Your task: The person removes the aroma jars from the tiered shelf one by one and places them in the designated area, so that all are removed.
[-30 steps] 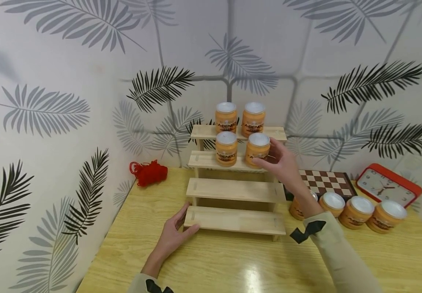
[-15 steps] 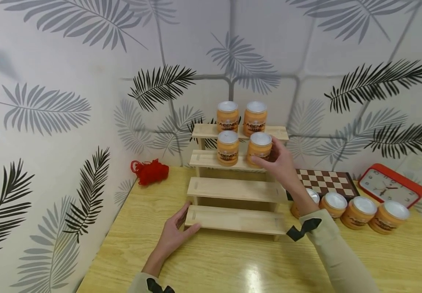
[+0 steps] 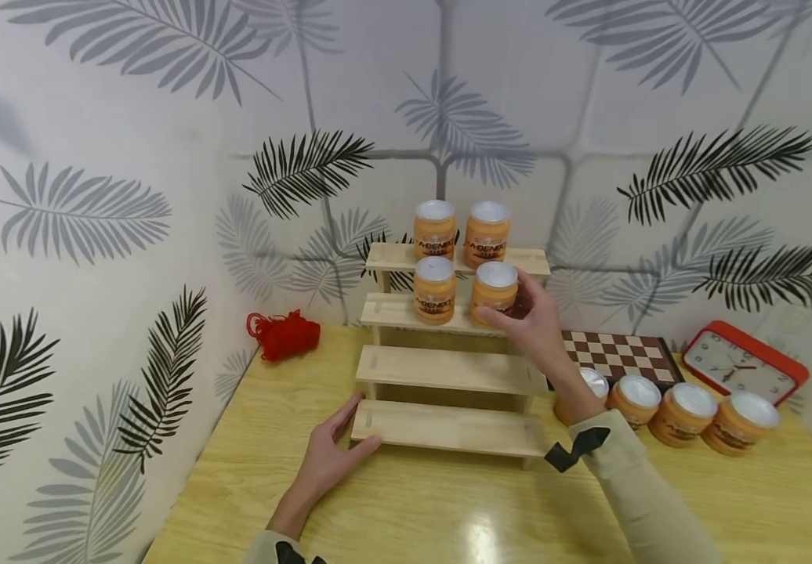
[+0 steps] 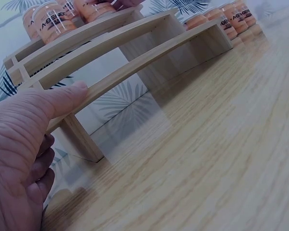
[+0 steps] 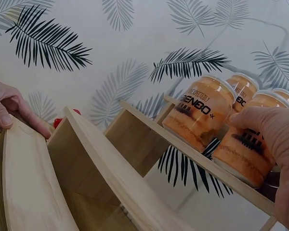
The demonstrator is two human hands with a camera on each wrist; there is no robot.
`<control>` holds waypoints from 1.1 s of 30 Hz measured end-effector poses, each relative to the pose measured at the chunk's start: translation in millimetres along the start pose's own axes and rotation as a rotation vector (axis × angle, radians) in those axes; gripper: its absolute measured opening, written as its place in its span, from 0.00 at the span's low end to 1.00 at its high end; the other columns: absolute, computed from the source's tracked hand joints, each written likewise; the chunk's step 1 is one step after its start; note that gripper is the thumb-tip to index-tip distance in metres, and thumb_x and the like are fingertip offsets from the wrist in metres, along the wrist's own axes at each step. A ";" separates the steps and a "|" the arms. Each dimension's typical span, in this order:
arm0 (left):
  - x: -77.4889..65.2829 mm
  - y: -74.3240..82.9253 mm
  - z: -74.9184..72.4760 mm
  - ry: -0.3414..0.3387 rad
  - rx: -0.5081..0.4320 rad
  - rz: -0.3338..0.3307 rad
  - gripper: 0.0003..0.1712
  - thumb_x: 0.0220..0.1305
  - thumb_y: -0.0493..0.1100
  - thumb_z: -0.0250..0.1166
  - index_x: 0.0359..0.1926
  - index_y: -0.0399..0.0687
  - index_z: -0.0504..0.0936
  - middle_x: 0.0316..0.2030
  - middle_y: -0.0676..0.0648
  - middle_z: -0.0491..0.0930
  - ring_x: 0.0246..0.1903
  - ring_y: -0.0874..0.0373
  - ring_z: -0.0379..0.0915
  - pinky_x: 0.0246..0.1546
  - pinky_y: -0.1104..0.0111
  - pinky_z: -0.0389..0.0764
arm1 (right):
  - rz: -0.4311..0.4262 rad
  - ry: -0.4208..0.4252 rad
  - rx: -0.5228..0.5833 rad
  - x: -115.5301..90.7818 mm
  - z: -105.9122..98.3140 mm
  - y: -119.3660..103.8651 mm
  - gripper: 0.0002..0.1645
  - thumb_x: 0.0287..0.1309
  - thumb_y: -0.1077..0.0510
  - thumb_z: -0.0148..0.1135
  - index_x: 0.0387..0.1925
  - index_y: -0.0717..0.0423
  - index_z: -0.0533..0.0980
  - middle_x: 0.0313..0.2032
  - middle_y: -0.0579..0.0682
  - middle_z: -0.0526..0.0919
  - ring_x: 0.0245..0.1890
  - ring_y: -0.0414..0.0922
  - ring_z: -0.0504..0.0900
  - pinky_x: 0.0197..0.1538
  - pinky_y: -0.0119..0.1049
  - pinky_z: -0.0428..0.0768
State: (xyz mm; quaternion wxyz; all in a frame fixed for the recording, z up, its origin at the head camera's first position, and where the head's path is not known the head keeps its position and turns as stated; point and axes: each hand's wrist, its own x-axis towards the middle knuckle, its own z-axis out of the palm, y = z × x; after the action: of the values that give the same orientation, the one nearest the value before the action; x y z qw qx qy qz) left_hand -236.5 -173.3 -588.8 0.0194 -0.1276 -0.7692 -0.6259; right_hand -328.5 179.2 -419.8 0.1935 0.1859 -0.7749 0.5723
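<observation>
A stepped wooden shelf rack [image 3: 448, 427] stands on the table against the patterned wall. At its left end my left hand [image 3: 328, 460] grips the lowest board; the left wrist view has the thumb [image 4: 70, 98] on top and the fingers curled below. On the second board from the top, my right hand [image 3: 538, 333] holds an orange jar [image 3: 494, 296] with a silvery lid, thumb across the front in the right wrist view. A matching jar [image 3: 435, 294] stands to its left, a small gap between. Two more, one jar [image 3: 434, 235] and another jar [image 3: 487, 239], occupy the top board.
Right of the rack, several orange jars [image 3: 683, 417] line up on the table [image 3: 406, 517], one partly hidden by my right forearm. Behind them are a checkered board [image 3: 621, 356] and a red clock [image 3: 741, 364]. Red yarn [image 3: 286, 337] lies at the back left.
The head view shifts slightly. Both hands keep their places, the right on the jar and the left on the rack.
</observation>
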 end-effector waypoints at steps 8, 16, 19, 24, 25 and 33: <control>-1.2 3.9 -4.4 -0.007 -0.003 0.005 0.48 0.64 0.43 0.77 0.80 0.43 0.63 0.77 0.46 0.64 0.77 0.56 0.57 0.76 0.57 0.59 | 0.015 0.013 -0.016 -5.6 -0.5 -30.6 0.43 0.58 0.67 0.76 0.73 0.66 0.67 0.58 0.67 0.81 0.48 0.42 0.81 0.48 0.28 0.82; -3.5 3.7 -3.9 -0.023 -0.014 -0.017 0.49 0.65 0.43 0.77 0.80 0.42 0.61 0.78 0.44 0.62 0.77 0.56 0.56 0.76 0.59 0.59 | 0.022 0.060 0.016 -10.1 -8.6 -3.8 0.45 0.56 0.67 0.78 0.74 0.59 0.69 0.58 0.64 0.81 0.46 0.39 0.83 0.47 0.25 0.83; -3.1 4.1 -3.2 -0.021 -0.014 -0.014 0.49 0.65 0.43 0.76 0.80 0.43 0.62 0.78 0.46 0.63 0.77 0.57 0.56 0.76 0.59 0.58 | 0.020 0.071 0.033 -13.5 -12.6 -2.0 0.45 0.56 0.65 0.78 0.73 0.54 0.70 0.57 0.60 0.82 0.47 0.39 0.84 0.47 0.25 0.83; -2.4 5.0 -1.4 -0.021 -0.015 -0.007 0.49 0.64 0.44 0.76 0.80 0.45 0.62 0.77 0.48 0.63 0.77 0.57 0.56 0.76 0.59 0.58 | 0.023 0.084 0.046 -21.1 -19.2 -6.0 0.42 0.57 0.62 0.80 0.72 0.51 0.72 0.56 0.56 0.82 0.48 0.41 0.85 0.47 0.27 0.84; -2.3 5.0 -1.3 -0.024 -0.016 -0.008 0.49 0.65 0.43 0.76 0.80 0.45 0.62 0.78 0.48 0.63 0.77 0.57 0.56 0.76 0.59 0.58 | 0.026 0.085 0.042 -22.7 -20.6 -7.2 0.42 0.57 0.61 0.80 0.72 0.50 0.73 0.56 0.55 0.83 0.48 0.41 0.85 0.47 0.28 0.84; -1.6 3.7 -1.9 -0.027 -0.022 -0.009 0.49 0.65 0.43 0.76 0.80 0.43 0.62 0.78 0.47 0.63 0.77 0.57 0.55 0.76 0.58 0.58 | 0.026 0.087 0.022 -39.9 -33.3 -13.8 0.45 0.56 0.65 0.79 0.73 0.50 0.72 0.55 0.49 0.83 0.50 0.38 0.84 0.49 0.26 0.83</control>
State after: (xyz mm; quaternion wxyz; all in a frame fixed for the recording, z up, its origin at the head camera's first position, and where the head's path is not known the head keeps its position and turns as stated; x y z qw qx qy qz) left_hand -234.4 -174.7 -585.1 0.0048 -0.1325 -0.7630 -0.6327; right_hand -284.4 209.9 -419.9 0.2174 0.1530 -0.7617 0.5909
